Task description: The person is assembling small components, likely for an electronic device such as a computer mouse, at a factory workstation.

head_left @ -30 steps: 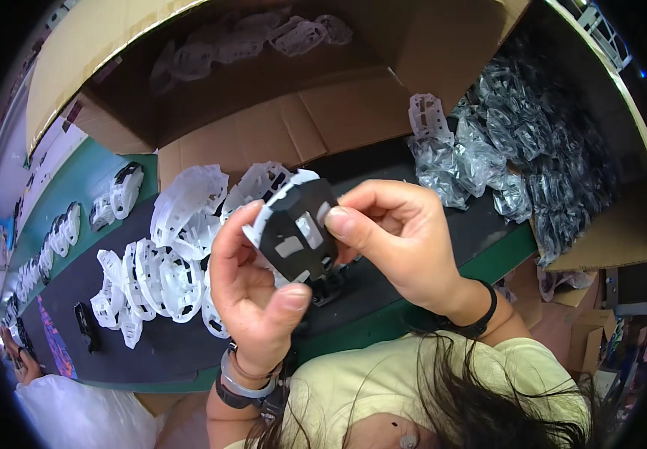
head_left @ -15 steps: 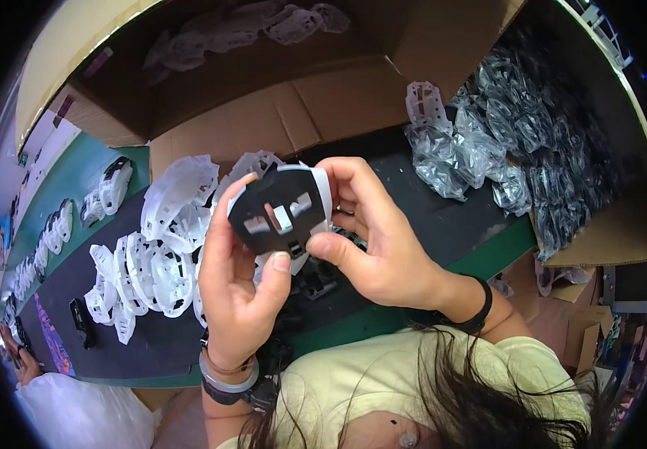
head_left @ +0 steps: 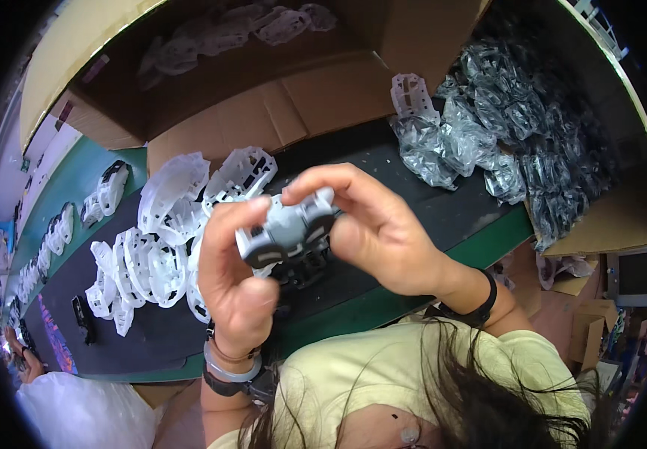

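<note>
Between both hands, above the table, is a white-and-black moulded plastic part (head_left: 286,227), tilted so its pale ribbed side and dark ends show. My left hand (head_left: 237,277) grips its left end with the fingers, the thumb smeared by motion. The right end is held by my right hand (head_left: 383,243), index finger over the top and thumb underneath. Beneath my hands lie black plastic pieces (head_left: 308,271), partly hidden. Just left of my left hand several white plastic shells (head_left: 163,273) stand stacked in a row on the black mat (head_left: 353,303).
An opened cardboard box (head_left: 226,123) at the back holds white shells. Another box (head_left: 600,239) on the right has many bagged dark parts (head_left: 518,112). A small black piece (head_left: 83,319) lies at left. A co-worker's hand (head_left: 30,365) shows at the far left.
Both hands have turned the plastic part over from its flat black face to a pale, ribbed side. The view has shifted slightly.
</note>
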Action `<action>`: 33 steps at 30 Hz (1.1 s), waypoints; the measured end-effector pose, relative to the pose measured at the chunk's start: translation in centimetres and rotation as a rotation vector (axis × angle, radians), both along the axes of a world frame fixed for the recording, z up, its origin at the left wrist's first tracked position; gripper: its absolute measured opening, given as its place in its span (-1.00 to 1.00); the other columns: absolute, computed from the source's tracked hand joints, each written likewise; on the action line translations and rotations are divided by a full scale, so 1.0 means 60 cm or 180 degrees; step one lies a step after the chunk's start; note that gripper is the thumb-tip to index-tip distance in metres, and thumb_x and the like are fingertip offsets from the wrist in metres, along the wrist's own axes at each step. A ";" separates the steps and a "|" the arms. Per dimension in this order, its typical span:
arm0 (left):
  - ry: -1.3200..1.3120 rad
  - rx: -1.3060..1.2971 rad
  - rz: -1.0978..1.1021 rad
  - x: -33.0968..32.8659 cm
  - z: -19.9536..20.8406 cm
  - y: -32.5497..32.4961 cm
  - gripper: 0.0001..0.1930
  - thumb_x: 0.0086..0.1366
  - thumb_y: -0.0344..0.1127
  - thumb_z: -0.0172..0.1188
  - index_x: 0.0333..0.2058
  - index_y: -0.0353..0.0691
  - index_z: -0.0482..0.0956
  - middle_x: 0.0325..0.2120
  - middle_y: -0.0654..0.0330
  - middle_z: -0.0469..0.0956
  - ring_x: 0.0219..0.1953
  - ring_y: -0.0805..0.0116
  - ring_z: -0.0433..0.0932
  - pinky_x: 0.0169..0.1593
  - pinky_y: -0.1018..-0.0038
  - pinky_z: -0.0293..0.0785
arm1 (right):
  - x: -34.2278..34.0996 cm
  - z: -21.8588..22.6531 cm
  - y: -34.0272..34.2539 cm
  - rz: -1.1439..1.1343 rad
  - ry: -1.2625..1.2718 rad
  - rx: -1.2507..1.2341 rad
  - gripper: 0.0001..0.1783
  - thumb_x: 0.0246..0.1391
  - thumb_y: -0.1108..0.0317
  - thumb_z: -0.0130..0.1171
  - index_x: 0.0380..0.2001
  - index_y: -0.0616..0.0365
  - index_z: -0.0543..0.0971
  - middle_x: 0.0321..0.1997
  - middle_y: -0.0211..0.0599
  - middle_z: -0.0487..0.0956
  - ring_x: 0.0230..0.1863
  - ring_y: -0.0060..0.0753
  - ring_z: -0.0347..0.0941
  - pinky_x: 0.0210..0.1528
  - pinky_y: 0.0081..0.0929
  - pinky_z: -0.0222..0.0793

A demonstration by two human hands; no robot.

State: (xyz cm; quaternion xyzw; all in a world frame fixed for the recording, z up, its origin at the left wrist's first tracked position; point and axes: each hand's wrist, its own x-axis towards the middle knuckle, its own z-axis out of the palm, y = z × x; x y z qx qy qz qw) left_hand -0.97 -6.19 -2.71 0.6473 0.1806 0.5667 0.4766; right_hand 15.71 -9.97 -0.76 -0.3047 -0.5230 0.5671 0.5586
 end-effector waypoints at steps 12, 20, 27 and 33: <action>0.0827 -0.0309 0.0646 -0.004 0.028 -0.010 -0.49 0.28 0.03 -0.11 -0.08 -0.36 0.38 -0.20 0.14 0.39 -0.13 0.41 0.34 0.01 0.46 0.22 | -0.030 0.000 -0.001 -0.0431 -0.0028 -0.0165 -0.57 0.20 0.08 -0.11 -0.19 0.31 0.40 -0.19 -0.22 0.47 -0.09 -0.44 0.42 -0.04 -0.51 0.34; 0.1692 -0.0337 0.1445 -0.149 0.084 0.174 -0.58 0.28 -0.24 0.01 0.05 -0.34 0.34 -0.12 0.12 0.46 -0.09 0.42 0.44 -0.01 0.50 0.33 | 0.052 0.000 0.034 -0.0792 -0.0545 -0.0440 -0.57 0.15 0.21 0.02 -0.01 0.28 0.31 -0.08 -0.25 0.38 -0.04 -0.53 0.32 0.01 -0.58 0.24; 0.3901 -0.0721 0.1247 -0.460 -0.073 0.539 -0.54 0.22 -0.24 0.09 0.01 -0.44 0.35 -0.19 0.08 0.53 -0.19 0.37 0.49 -0.10 0.52 0.36 | 0.065 -0.007 -0.012 -0.0836 -0.2637 0.0042 -0.65 -0.06 0.36 0.17 -0.15 0.21 0.44 -0.16 -0.13 0.45 -0.09 -0.15 0.38 -0.05 -0.33 0.29; 0.3028 0.0467 0.2473 -0.344 -0.007 0.400 -0.54 0.21 -0.22 0.12 0.01 -0.37 0.37 -0.06 -0.09 0.45 -0.02 0.22 0.45 0.02 0.46 0.30 | -0.013 -0.046 0.061 -0.0015 -0.3939 0.1897 -0.21 -0.26 0.44 0.31 0.11 0.16 0.22 0.13 -0.08 0.26 0.19 0.04 0.11 0.17 -0.11 0.10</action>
